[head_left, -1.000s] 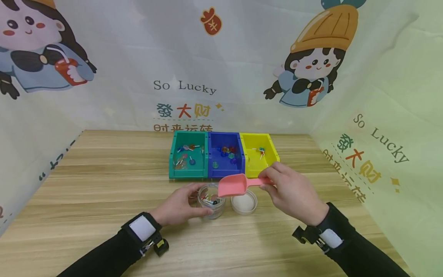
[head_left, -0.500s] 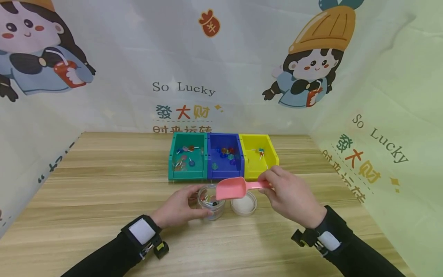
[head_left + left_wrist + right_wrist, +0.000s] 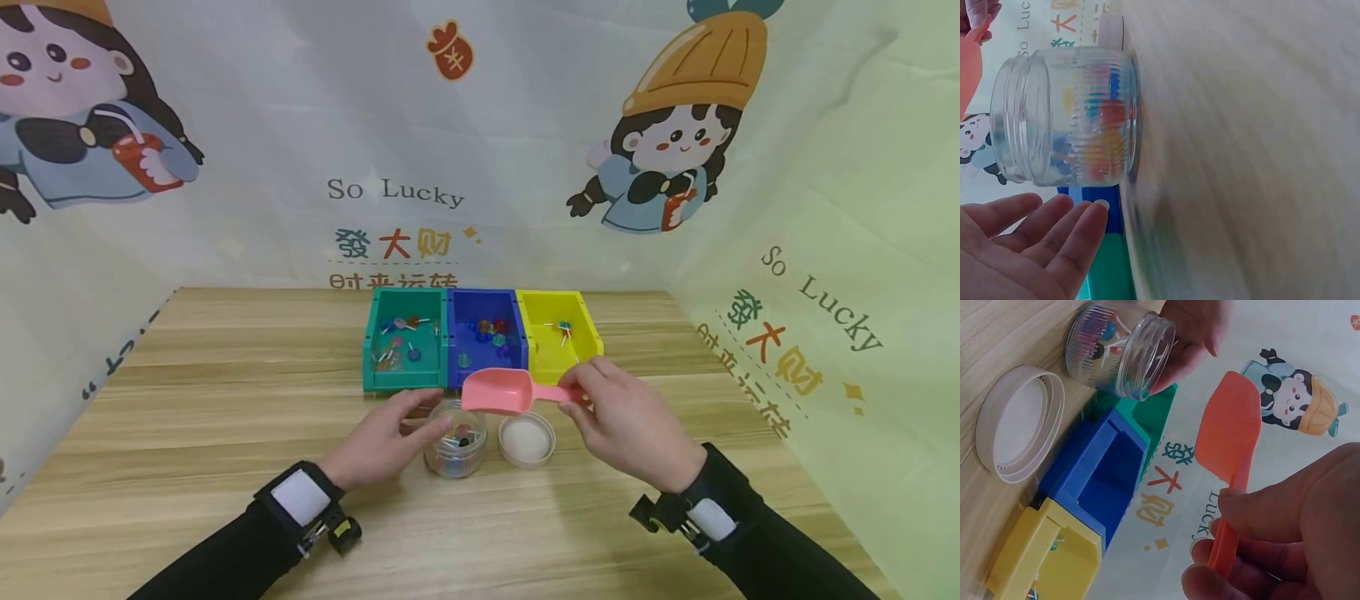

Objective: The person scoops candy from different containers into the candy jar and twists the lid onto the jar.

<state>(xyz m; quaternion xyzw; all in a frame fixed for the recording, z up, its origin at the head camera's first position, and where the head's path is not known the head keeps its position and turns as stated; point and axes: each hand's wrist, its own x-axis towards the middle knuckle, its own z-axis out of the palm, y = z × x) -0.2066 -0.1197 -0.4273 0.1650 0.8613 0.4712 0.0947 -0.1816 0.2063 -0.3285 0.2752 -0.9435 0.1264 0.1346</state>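
My right hand (image 3: 633, 421) grips the handle of a pink scoop (image 3: 498, 392) between thumb and fingers. The scoop hangs level above the table, just over the rim of an open glass jar (image 3: 456, 462), and nothing shows in its bowl. Inside the jar lie small coloured pieces (image 3: 1110, 112), some with white sticks. My left hand (image 3: 382, 442) is at the jar's left side, fingers loosely extended. In the left wrist view a slim gap parts its fingertips (image 3: 1100, 209) from the glass. The jar stands upright on the table.
A white lid (image 3: 527, 440) lies on the table right of the jar. Behind stand joined green (image 3: 370, 358), blue (image 3: 525, 350) and yellow (image 3: 597, 346) bins, each with small coloured pieces inside. A printed cloth (image 3: 510, 125) encloses the back and sides.
My left hand has let go of the jar, its thumb lifting off the front of the glass. The scoop dipped slightly, then rose again and shifted a little left.
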